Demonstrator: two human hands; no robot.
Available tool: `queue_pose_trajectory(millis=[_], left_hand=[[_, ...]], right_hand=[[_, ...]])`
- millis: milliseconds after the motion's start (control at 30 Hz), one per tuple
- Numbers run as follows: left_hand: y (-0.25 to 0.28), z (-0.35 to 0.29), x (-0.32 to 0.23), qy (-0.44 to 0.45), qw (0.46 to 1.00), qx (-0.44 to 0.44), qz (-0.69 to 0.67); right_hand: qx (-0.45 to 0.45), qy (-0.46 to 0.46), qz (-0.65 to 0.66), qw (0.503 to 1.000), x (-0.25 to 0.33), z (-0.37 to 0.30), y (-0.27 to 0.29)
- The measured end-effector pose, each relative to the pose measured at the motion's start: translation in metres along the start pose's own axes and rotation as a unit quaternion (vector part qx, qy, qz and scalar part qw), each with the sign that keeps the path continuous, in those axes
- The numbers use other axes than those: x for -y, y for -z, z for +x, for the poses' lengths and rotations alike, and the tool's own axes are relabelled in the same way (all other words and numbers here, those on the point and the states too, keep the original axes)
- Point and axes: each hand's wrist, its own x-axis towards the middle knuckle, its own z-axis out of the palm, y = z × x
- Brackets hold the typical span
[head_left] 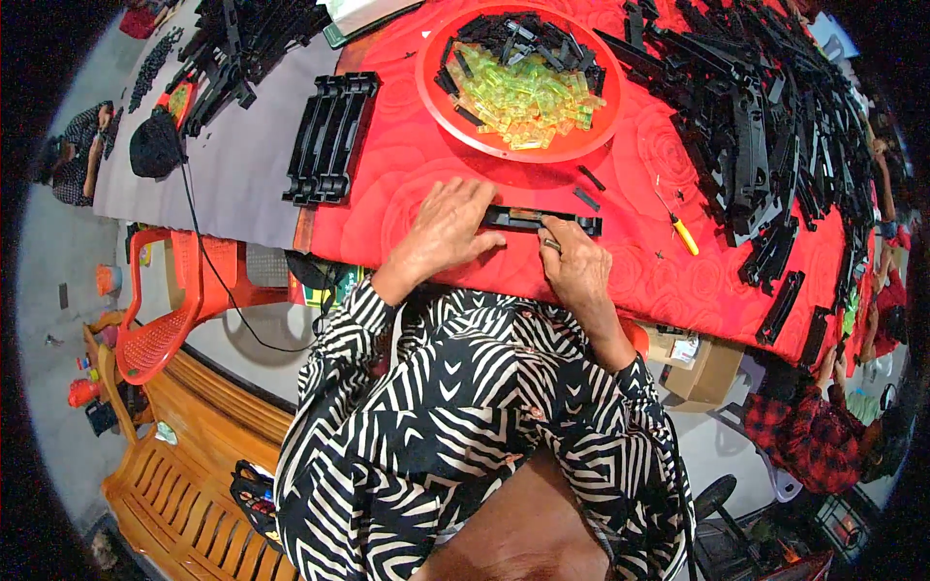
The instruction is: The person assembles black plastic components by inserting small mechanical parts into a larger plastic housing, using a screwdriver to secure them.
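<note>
A long narrow black plastic part (583, 224) lies crosswise on the red tablecloth in front of me, with a brownish strip along its middle. My left hand (446, 230) grips its left end, the thumb on the near side and the fingers on the far side. From the near side, my right hand (578, 263) has its fingers curled, with fingertips pressed on the part right of its middle. Whether a smaller piece is under those fingertips, I cannot tell. Two small black strips (587, 198) rest just beyond the part's right end.
Beyond my hands stands a red basin (528, 155) of clear yellow-green pieces and black pieces. A yellow-handled screwdriver (685, 235) lies to the right, near a large heap of black parts (746, 136). Several black parts (332, 138) lie side by side at left. A red plastic chair (184, 290) stands beside the table.
</note>
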Motion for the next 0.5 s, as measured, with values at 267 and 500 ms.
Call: queue_pose_trajectory(millis=[267,500], left_hand=[[0.008,0.026,0.016,0.031,0.976,0.129,-0.173],[0.003,0.042,0.004,0.047,0.959,0.256,-0.115]], right_hand=[[-0.041,0.039,0.053,0.997,-0.014,0.000,-0.006],[-0.054,0.080,0.078,0.992,-0.022,-0.002,-0.007]])
